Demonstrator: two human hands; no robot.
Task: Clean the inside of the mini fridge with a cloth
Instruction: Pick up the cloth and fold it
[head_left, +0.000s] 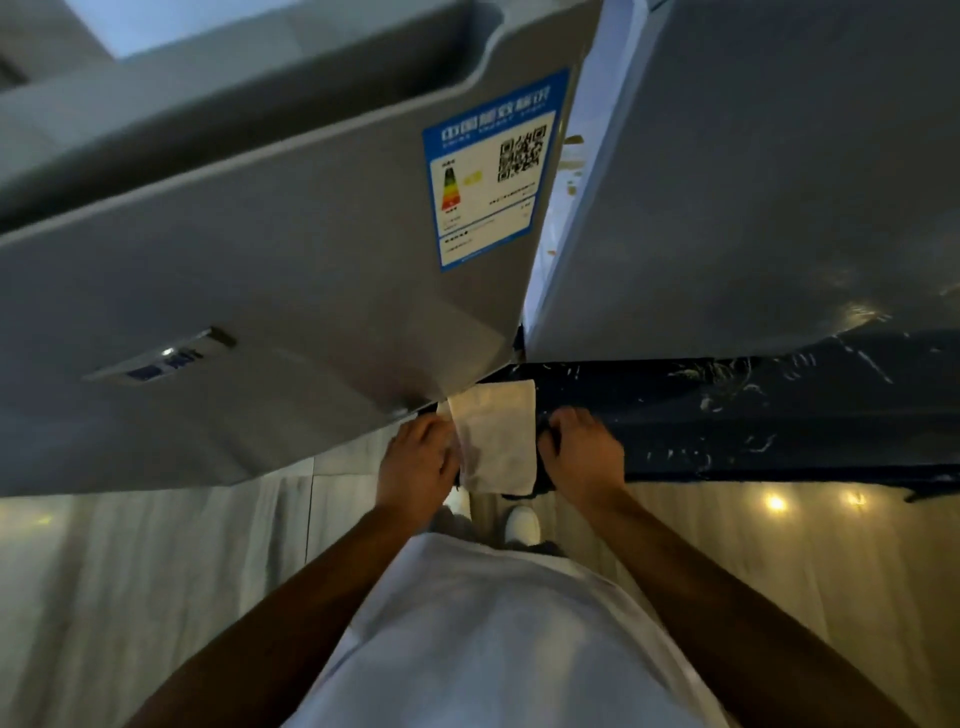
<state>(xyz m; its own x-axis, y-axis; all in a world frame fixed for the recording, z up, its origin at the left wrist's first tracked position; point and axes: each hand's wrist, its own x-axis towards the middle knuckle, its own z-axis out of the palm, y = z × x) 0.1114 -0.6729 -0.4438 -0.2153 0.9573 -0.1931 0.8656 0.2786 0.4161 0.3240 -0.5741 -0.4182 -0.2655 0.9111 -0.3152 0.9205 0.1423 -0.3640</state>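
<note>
The fridge door (260, 270) hangs open at ten o'clock. The left hand (415, 457) pinches the left edge of the cloth (496, 436), in the middle, just past six o'clock. The cloth looks soft, light and floppy, so the edges are good to hold. The right hand (584, 449) curls round something dark at the cloth's right edge. The mini fridge (753, 182) fills two o'clock. The floor (130, 571) is pale and shiny.

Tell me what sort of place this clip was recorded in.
Probably an indoor room in a home or rental: a grey fridge with an energy label, pale wood-look flooring, and a scuffed dark panel beside it.
</note>
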